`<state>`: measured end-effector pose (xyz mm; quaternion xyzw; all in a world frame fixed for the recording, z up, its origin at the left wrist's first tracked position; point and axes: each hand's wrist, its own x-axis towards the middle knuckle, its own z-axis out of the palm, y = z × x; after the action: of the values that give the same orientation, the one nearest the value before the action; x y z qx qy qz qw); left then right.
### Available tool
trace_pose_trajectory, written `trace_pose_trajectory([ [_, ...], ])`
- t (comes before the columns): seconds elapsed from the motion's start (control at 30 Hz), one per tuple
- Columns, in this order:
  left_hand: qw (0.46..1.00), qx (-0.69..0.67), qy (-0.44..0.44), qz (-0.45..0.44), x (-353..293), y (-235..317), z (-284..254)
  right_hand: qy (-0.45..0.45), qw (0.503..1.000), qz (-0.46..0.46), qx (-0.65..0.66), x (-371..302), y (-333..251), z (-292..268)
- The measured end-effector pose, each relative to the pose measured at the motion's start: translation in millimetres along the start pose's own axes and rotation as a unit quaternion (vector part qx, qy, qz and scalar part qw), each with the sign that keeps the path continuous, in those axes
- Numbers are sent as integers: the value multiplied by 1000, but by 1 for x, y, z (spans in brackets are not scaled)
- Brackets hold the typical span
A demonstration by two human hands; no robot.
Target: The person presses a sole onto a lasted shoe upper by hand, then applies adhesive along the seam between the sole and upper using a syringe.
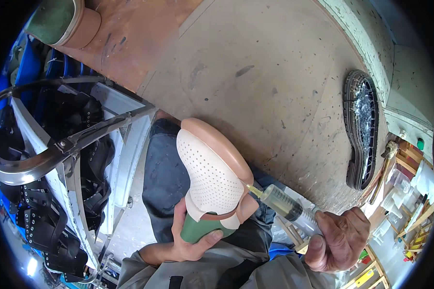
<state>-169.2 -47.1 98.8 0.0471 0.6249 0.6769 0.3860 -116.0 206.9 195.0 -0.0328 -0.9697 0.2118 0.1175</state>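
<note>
A cream perforated shoe [212, 173] with a tan sole is fitted on a green last [200, 230] above my lap. My left hand [190, 245] wraps round the green last at the shoe's heel opening, thumb toward the right. In my right hand [340, 238] is a clear syringe [287, 204] with yellowish liquid in its barrel. Its yellowish tip touches or nearly touches the shoe's side, where upper and sole meet by the heel; I cannot tell which.
A dark sole [361, 130] lies at the worktable's [255, 62] right edge. Another tan shoe part on a green last [79, 24] stands at the far left. On the left, a metal-framed rack [72, 144] holds several black strappy uppers [43, 212]. Wooden slats and clutter fill the lower right.
</note>
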Motion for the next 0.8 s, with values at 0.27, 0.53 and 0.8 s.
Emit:
trace_pose_trajectory([
  [0.27, 997, -67, 30, -16, 0, 6, 11, 3, 999, 31, 10, -13, -3, 1],
  [0.53, 992, -108, 32, -49, -5, 4, 14, 23, 999, 38, 13, -26, -5, 5],
  [0.8, 988, -117, 31, -94, -10, 3, 15, 9, 998, 52, 23, -39, -7, 4],
])
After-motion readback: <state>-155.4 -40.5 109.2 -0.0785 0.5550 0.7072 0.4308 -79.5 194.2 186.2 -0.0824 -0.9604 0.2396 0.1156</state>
